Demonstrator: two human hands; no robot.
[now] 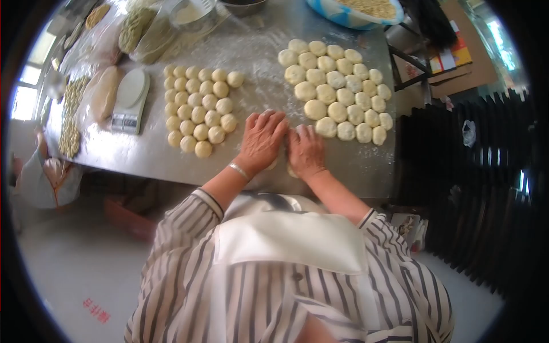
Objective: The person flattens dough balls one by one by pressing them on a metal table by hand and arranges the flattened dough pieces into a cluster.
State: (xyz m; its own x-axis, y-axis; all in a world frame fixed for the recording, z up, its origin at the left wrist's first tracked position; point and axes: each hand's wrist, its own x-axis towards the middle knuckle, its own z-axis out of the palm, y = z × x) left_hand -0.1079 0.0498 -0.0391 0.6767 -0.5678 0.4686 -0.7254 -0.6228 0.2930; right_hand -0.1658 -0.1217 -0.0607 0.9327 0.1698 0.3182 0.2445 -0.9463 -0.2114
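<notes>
Side by side on the metal table (pixel 166 166), my left hand (pixel 263 138) and my right hand (pixel 306 150) are palm down, with fingers bent and pressed together. Bits of pale dough (pixel 291 171) show under the edges of both palms; most of it is hidden. Left of my left hand are rows of round dough balls (pixel 198 114). Beyond my right hand, several flattened dough rounds (pixel 335 79) are packed together, the nearest of them close to my fingers.
A white scale (pixel 130 100) stands at the left, beside a bagged lump of dough (pixel 106 94) and small pale pieces (pixel 71 114). Bags and bowls line the far side, with a blue-and-white basin (pixel 354 22) at the back right. Black stacked trays (pixel 469 171) are at the right.
</notes>
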